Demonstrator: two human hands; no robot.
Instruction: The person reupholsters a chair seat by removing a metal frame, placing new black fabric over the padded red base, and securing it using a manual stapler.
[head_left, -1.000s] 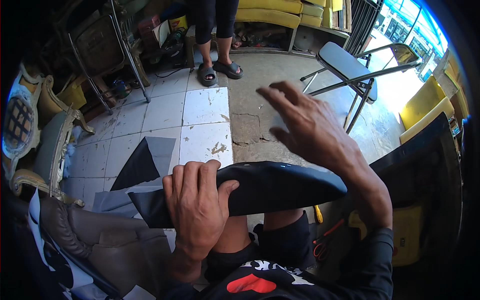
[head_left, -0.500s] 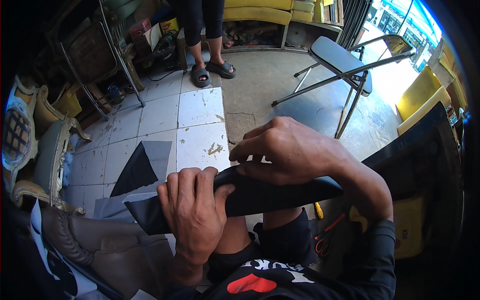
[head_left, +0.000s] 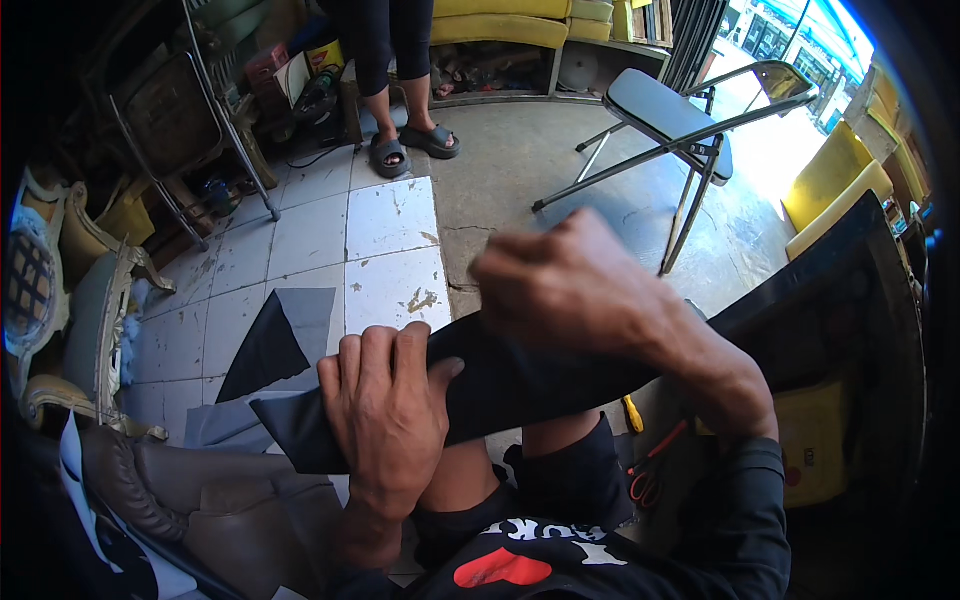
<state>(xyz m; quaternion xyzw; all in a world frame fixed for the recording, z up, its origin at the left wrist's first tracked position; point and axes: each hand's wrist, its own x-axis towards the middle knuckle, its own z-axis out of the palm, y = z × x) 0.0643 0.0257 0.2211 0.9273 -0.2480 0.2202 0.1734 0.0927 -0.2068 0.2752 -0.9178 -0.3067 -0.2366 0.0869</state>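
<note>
A long piece of black, smooth material [head_left: 530, 385], like vinyl or leather, lies across above my knees, its left end folded to a corner. My left hand [head_left: 390, 415] grips its left part, fingers over the far edge and thumb on the top face. Over its middle and right part my right hand [head_left: 575, 285] is raised, blurred, with the fingers curled in. Whatever those fingers hold, if anything, cannot be made out. The right forearm hides part of the black piece's right end.
Black and grey sheet scraps [head_left: 270, 345] lie on the white tiles. A yellow-handled tool [head_left: 633, 413] and red-handled scissors [head_left: 650, 475] are by my right knee. A folding chair [head_left: 670, 115] stands ahead right; a person in sandals [head_left: 430, 140] stands ahead. Brown upholstery [head_left: 220, 500] is at lower left.
My right hand has lifted off the black piece and curled tighter, blurring. The black piece's surface shows flatter and broader at the middle. My left hand keeps its grip.
</note>
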